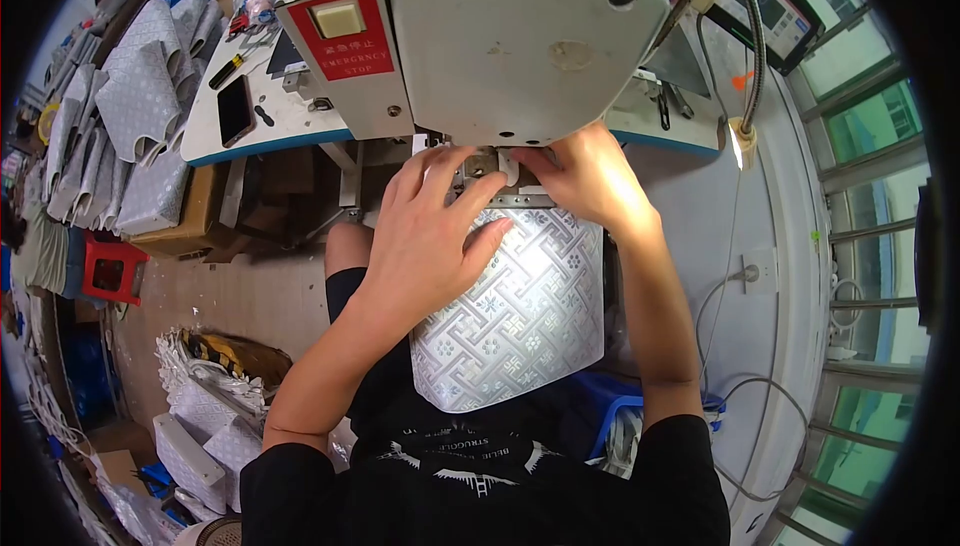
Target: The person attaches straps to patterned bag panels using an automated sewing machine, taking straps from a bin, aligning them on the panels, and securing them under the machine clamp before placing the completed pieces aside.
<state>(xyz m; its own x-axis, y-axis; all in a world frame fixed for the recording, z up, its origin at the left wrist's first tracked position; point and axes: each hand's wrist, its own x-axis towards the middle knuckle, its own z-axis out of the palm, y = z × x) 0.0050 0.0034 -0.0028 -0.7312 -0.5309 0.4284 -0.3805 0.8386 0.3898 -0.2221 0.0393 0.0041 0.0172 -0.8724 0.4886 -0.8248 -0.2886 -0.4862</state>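
A silvery-white patterned fabric panel (pixel 510 316) hangs from the work plate of a large white industrial machine (pixel 520 46), which looks like a sewing machine, down toward my lap. My left hand (pixel 430 231) lies over the panel's upper left part, fingers spread and reaching to the metal parts under the machine head. At the right of those parts is my right hand (pixel 592 181), its thumb pointing left beside a small pale metal piece (pixel 510 168). The machine head hides its other fingertips, so whether they grip anything is unclear.
A red emergency stop panel (pixel 350 36) is on the machine's left side. A phone (pixel 235 110) lies on the white table (pixel 290 136). Stacks of similar fabric (pixel 145 86) stand at left, a red stool (pixel 112 268) below them. A blue basket (pixel 607 411) sits by my right side.
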